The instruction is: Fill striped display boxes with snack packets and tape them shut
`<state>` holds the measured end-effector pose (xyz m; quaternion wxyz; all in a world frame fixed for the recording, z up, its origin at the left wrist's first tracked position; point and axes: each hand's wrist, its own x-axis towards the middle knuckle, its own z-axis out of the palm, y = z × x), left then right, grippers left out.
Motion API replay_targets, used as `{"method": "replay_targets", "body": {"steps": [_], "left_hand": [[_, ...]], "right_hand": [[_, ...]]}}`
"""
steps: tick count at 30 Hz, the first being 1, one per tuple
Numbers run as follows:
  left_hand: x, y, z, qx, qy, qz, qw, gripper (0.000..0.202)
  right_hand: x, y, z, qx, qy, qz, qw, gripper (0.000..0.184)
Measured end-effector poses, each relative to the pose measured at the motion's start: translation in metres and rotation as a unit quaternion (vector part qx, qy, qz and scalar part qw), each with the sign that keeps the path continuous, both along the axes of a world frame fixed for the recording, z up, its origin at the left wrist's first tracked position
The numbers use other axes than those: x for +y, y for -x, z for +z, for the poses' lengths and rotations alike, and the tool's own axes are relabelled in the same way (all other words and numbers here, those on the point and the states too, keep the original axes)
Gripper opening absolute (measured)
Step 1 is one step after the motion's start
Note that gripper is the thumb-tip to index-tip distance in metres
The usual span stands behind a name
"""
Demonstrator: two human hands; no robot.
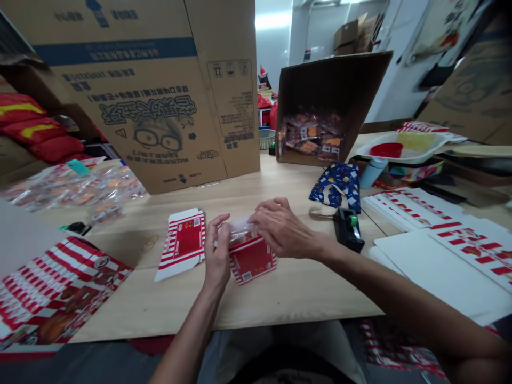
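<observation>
Carton of red cardboard (254, 262), small and edged with red-and-white stripes, sits near the front of a pale wood-grain bench (256, 306), between a person's two bare hands. Its top is open and its red face is turned towards the viewer, with a pale printed code patch at the lower left, small gold marks and a lower edge that slants up to the right. Glossy clear plastic wrapping (240, 229) shows at the mouth, with something orange-brown beneath. The left hand (218, 245) is against the carton's left side, thumb and fingers close together; whether it grips cannot be told. The right hand (280, 226) has its fingers bunched, pinching the plastic at the top. Just left lies a flattened-looking red-and-white striped carton (184, 240) with white flaps. To the right stands a black tape dispenser (347, 229); behind, an open brown cardboard box (334, 96) holds individually wrapped orange-brown snacks (308, 132)
</observation>
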<state>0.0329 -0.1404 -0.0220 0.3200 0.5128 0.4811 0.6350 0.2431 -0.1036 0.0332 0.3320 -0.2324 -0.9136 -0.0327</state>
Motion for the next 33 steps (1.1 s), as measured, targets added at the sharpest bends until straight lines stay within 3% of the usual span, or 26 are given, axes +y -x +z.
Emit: {"method": "replay_targets", "body": {"steps": [2,5,8,9,11,13,15,17,20,22,26,29,33], "left_hand": [[-0.001,-0.005,0.002,0.030,0.009,0.049,0.998,0.037],[-0.006,-0.010,0.000,0.067,-0.013,0.064,0.996,0.042],[-0.018,-0.008,0.000,0.145,-0.152,0.098,0.973,0.042],[-0.023,-0.005,0.000,0.213,-0.215,0.113,0.946,0.038],[-0.031,0.005,0.003,0.385,-0.293,0.120,0.867,0.029],[-0.034,0.016,0.007,0.518,-0.291,0.091,0.799,0.031],[-0.032,0.025,0.011,0.571,-0.274,0.058,0.771,0.042],[-0.025,0.032,0.016,0.593,-0.271,0.033,0.757,0.048],[-0.014,0.035,0.023,0.617,-0.255,-0.008,0.744,0.036],[-0.008,0.034,0.026,0.610,-0.229,-0.039,0.758,0.027],[-0.005,0.028,0.025,0.575,-0.207,-0.056,0.789,0.015],[-0.007,0.027,0.025,0.588,-0.200,-0.044,0.783,0.019],[-0.006,0.030,0.030,0.643,-0.169,-0.014,0.747,0.023]], "right_hand": [[-0.006,-0.002,0.000,-0.006,-0.022,-0.045,0.999,0.020],[-0.013,-0.009,-0.003,-0.059,-0.021,-0.074,0.995,0.021],[-0.015,-0.017,-0.005,-0.114,0.019,-0.053,0.992,0.027],[-0.015,-0.018,-0.005,-0.123,0.029,-0.048,0.991,0.028],[-0.014,-0.021,-0.008,-0.126,0.038,-0.043,0.990,0.029],[-0.013,-0.023,-0.012,-0.104,0.034,-0.035,0.993,0.028],[-0.012,-0.025,-0.016,-0.070,0.026,-0.018,0.997,0.027],[-0.009,-0.027,-0.018,-0.049,0.020,0.010,0.999,0.028],[-0.004,-0.030,-0.016,-0.073,-0.002,0.050,0.996,0.026],[-0.002,-0.033,-0.016,-0.085,-0.023,0.027,0.996,0.021],[-0.004,-0.036,-0.022,-0.083,-0.007,-0.049,0.995,0.031],[-0.009,-0.033,-0.021,-0.103,0.023,-0.086,0.991,0.023],[-0.011,-0.026,-0.008,-0.128,0.074,-0.090,0.985,0.013]]}}
